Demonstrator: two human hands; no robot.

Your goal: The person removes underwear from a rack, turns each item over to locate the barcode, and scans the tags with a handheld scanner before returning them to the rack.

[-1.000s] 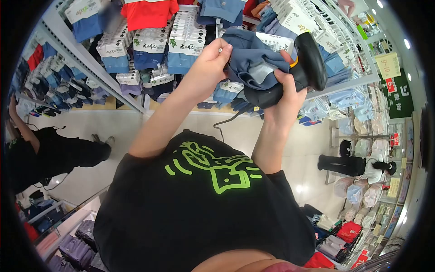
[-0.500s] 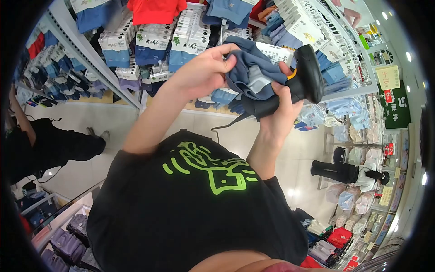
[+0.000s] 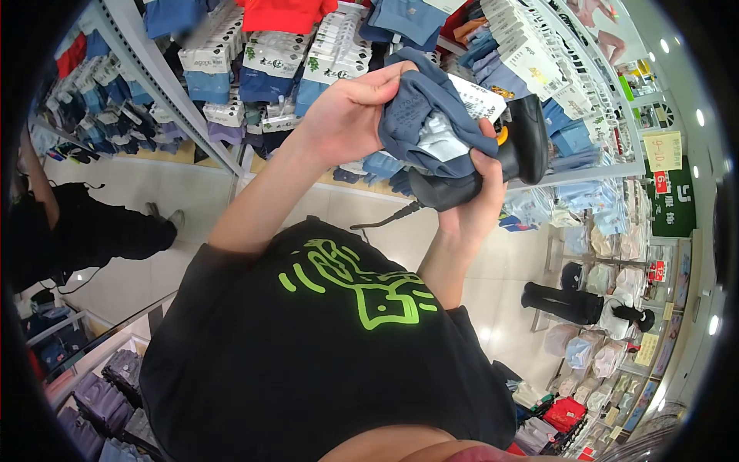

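Observation:
My left hand (image 3: pixel 346 115) pinches the edge of blue-grey underpants (image 3: pixel 408 108) between thumb and fingers. The garment is pulled open, baring a pale lining (image 3: pixel 443 137) and small dark print on the inner fabric. My right hand (image 3: pixel 473 204) holds a black handheld barcode scanner (image 3: pixel 527 138) with an orange trigger, its thumb also pressing the garment's right edge. A white card tag (image 3: pixel 476 98) with printed lines sticks up behind the cloth. From the scanner's lower end a cable (image 3: pixel 385 219) hangs off to the left.
Racks of carded underwear (image 3: pixel 339 54) stand close in front, framed by a grey metal post (image 3: pixel 146 69). One person in black (image 3: pixel 100 235) stands at the left; another (image 3: pixel 570 304) is farther off at the right beside hanging goods. Bins of folded clothes (image 3: pixel 108 404) sit at the lower left.
The underpants have been spread wider, so more of the inside print and lining shows. Both hands and the scanner have shifted slightly, and the view has turned a little.

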